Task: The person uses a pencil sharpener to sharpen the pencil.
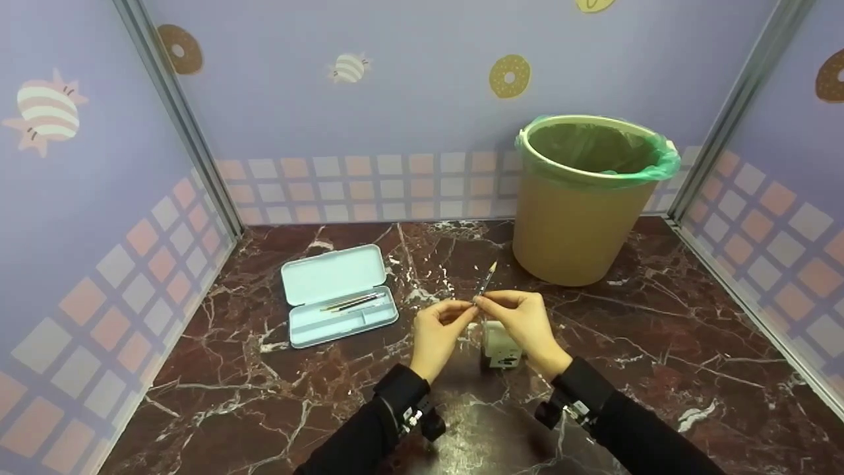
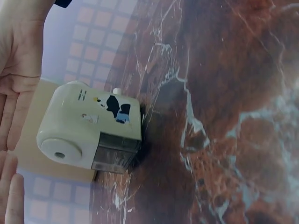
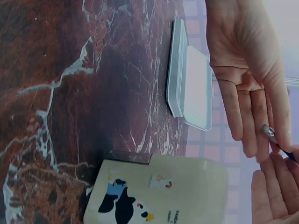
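Left grip (image 1: 436, 336) and right grip (image 1: 529, 330): I'm pinching the pencil (image 1: 487, 280) between thumb and fingers of both, fingertips meeting near its lower end. Pencil is sitting just right of frame centre, wood-coloured tip pointing up and to the right. Cream pencil sharpener (image 1: 504, 346) is standing on the worktop (image 1: 264, 409) below my hands, partly hidden by the right one; left wrist view is showing its hole and see-through drawer (image 2: 116, 153). Pale blue pencil case (image 1: 333, 274) is lying open centre-left, holding more pencils (image 1: 356, 303). Green-lined bin (image 1: 573, 231) is standing upper right.
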### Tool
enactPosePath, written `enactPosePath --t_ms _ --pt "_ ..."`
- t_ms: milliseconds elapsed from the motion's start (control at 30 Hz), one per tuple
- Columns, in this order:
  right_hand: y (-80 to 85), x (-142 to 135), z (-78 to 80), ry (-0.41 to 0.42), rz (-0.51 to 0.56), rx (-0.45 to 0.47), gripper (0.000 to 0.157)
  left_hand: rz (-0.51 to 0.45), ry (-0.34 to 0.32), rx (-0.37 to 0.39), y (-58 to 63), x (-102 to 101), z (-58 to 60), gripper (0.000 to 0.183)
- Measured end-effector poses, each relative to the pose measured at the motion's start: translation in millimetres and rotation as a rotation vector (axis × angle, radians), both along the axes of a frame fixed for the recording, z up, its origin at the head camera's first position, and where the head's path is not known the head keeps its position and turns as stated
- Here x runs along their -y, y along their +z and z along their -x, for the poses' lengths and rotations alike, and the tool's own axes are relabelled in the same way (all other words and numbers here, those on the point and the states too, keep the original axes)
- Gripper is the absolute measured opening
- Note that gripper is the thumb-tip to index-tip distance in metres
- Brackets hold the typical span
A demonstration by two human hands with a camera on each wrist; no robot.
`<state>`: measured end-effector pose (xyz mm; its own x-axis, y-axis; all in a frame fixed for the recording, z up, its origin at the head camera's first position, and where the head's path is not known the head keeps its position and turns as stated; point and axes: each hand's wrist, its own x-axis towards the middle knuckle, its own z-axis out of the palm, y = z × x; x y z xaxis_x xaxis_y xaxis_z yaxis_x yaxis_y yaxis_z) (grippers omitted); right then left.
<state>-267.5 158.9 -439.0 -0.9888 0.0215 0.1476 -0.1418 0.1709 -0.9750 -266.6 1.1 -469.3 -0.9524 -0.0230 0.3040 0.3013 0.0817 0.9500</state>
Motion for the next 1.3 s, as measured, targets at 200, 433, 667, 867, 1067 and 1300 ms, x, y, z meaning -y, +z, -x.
enactPosePath --t_ms 200,433,667,867,1067,1300 --pt "4.6 -1.0 -1.4 0.061 -0.137 -0.149 0.018 0.126 -0.043 -0.046 4.2 13.8 2.2 0.019" --pt "11.8 -8.3 0.1 0.147 -0.539 -0.552 0.012 0.108 -0.139 -0.026 17.3 33.4 4.1 0.029" --pt "18.6 -16.7 4.3 0.150 -0.983 -0.996 0.014 0.270 -0.154 -0.200 30.0 45.0 2.1 0.034" --pt "18.1 -19.3 6.5 0.188 -1.124 -1.130 0.018 0.614 -0.077 -0.452 30.0 48.0 -0.1 0.030" --pt "16.4 -16.3 4.7 0.209 -1.170 -1.164 0.020 0.686 -0.061 -0.554 25.5 47.9 -1.0 0.021" --pt "14.3 -14.5 4.5 0.214 -1.160 -1.148 0.021 0.686 -0.068 -0.601 22.8 50.6 -0.5 0.015"
